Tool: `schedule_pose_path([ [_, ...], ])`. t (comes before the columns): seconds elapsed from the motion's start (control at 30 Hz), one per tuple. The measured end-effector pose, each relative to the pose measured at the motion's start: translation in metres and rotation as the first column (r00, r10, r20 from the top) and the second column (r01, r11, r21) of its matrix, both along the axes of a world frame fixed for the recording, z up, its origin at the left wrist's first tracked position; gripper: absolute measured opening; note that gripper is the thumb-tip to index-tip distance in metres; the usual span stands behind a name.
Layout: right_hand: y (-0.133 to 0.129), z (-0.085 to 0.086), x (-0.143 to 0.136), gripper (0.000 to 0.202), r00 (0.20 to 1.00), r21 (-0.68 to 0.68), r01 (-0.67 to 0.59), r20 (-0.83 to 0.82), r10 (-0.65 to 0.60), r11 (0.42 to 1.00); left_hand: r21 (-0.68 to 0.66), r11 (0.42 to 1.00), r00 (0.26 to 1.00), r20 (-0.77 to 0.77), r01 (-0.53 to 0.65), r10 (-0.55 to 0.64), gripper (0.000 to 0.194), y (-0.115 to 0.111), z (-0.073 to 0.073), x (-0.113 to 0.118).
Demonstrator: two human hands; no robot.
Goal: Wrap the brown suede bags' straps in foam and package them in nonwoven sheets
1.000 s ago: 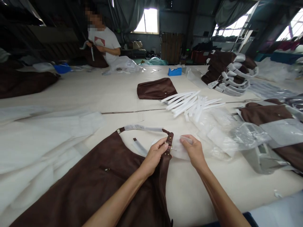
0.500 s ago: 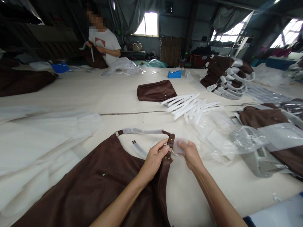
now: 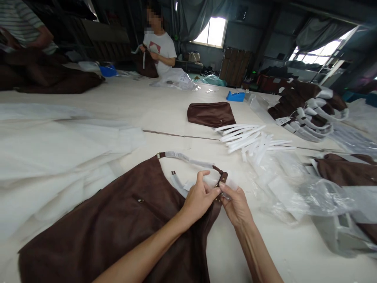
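Note:
A brown leather handbag (image 3: 112, 224) lies on the table in front of me, its shoulder strap (image 3: 188, 159) partly covered in a white translucent wrap. My left hand (image 3: 200, 196) has its thumb at the strap's buckled end (image 3: 223, 179), with the index finger raised and bent. On the other side of that buckle, my right hand (image 3: 238, 204) pinches a thin translucent sheet (image 3: 232, 182), which passes behind the strap. The lower fingers of both hands are partly hidden. Inside the strap's loop lies a wrapped strap piece with two dark tips (image 3: 176, 181).
White foam strips (image 3: 250, 139) lie beyond my hands, beside a folded brown pouch (image 3: 210, 114). Clear plastic bags (image 3: 318, 196) are on the right, wrapped bags (image 3: 306, 104) stacked behind. White sheets (image 3: 67, 149) cover the left. A co-worker (image 3: 160, 49) stands across the table.
My right hand has moved left against the buckle, bringing the sheet behind the strap. My left index finger has lifted. The view has turned left, showing another person at far left.

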State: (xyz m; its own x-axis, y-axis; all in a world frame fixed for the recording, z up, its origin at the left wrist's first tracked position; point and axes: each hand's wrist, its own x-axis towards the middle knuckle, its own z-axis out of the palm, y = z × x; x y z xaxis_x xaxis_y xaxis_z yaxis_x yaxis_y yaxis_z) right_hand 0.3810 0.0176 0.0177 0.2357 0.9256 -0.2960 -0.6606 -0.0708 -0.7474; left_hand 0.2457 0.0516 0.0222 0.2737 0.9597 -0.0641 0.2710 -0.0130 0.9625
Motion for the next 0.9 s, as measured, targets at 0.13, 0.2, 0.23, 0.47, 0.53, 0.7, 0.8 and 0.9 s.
schedule_pose_path([
  [0.13, 0.002, -0.002, -0.002, 0.038, 0.999, -0.005, 0.051, 0.012, -0.051, 0.999, 0.06, 0.978, 0.979, 0.049, -0.199, 0.196, 0.062, 0.019, 0.01, -0.014],
  [0.2, 0.003, -0.004, -0.001, 0.044, 0.998, -0.01, 0.058, -0.001, -0.058, 0.998, -0.052, 0.983, 0.974, 0.135, -0.178, 0.184, 0.05, 0.032, 0.012, -0.019],
  [0.23, 0.003, -0.005, -0.001, 0.046, 0.998, -0.012, 0.063, -0.007, -0.064, 0.998, -0.131, 0.986, 0.978, 0.169, -0.103, 0.124, 0.047, 0.039, 0.013, -0.021],
  [0.47, 0.008, -0.005, -0.001, 0.047, 0.996, 0.018, 0.081, 0.039, -0.081, 0.997, -0.345, 0.873, 0.893, 0.406, 0.345, -0.193, 0.054, 0.06, 0.017, 0.0],
  [0.53, 0.007, -0.006, -0.001, 0.045, 0.993, 0.029, 0.102, 0.06, -0.103, 0.994, -0.309, 0.892, 0.882, 0.437, 0.33, -0.175, 0.051, 0.054, 0.014, 0.007],
  [0.7, -0.002, -0.015, -0.001, 0.038, 0.989, -0.01, 0.107, 0.106, -0.105, 0.994, -0.256, 0.943, 0.888, 0.453, 0.214, -0.079, 0.049, 0.031, -0.001, 0.011],
  [0.8, -0.005, -0.022, -0.002, 0.039, 0.982, 0.021, 0.149, 0.116, -0.15, 0.989, -0.254, 0.944, 0.896, 0.437, 0.21, -0.081, 0.049, 0.027, -0.001, 0.013],
  [0.9, -0.004, -0.023, -0.004, 0.039, 0.954, 0.058, 0.224, 0.189, -0.231, 0.973, -0.263, 0.933, 0.899, 0.422, 0.245, -0.117, 0.046, 0.031, 0.008, 0.02],
])
